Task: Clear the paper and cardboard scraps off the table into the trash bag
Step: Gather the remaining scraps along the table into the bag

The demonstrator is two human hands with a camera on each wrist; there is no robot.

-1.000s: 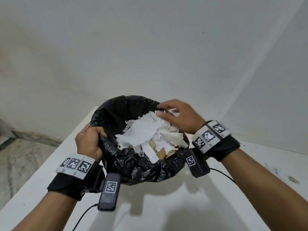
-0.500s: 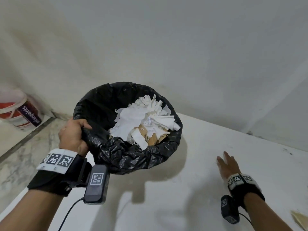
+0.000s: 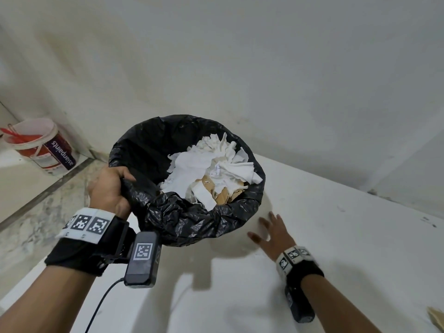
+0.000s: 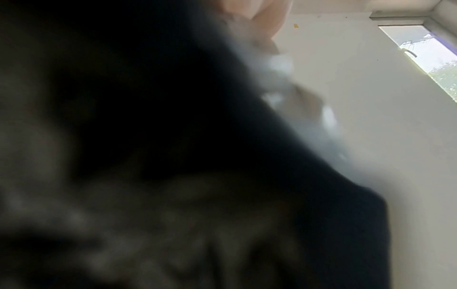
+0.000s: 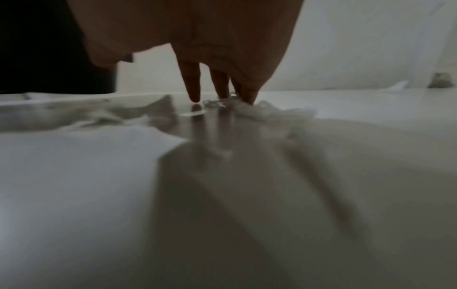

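White table (image 3: 336, 236) | left hand (image 3: 108, 188) grips trash bag (image 3: 192, 219) rim | right hand (image 3: 274, 234) spread flat; only the right wrist view shows fingertips (image 5: 194, 97) apparently touching paper scraps (image 5: 259, 109).

A smudged white table (image 3: 336, 236) is carrying small torn white paper scraps (image 5: 262, 109) lying flat on its surface, and a tan cardboard scrap (image 3: 437, 320) is sitting at its near right edge.

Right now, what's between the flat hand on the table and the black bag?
In the head view, only bare white table, shaded by the trash bag, separates it from the right hand. The right wrist view shows small paper scraps at the fingertips.
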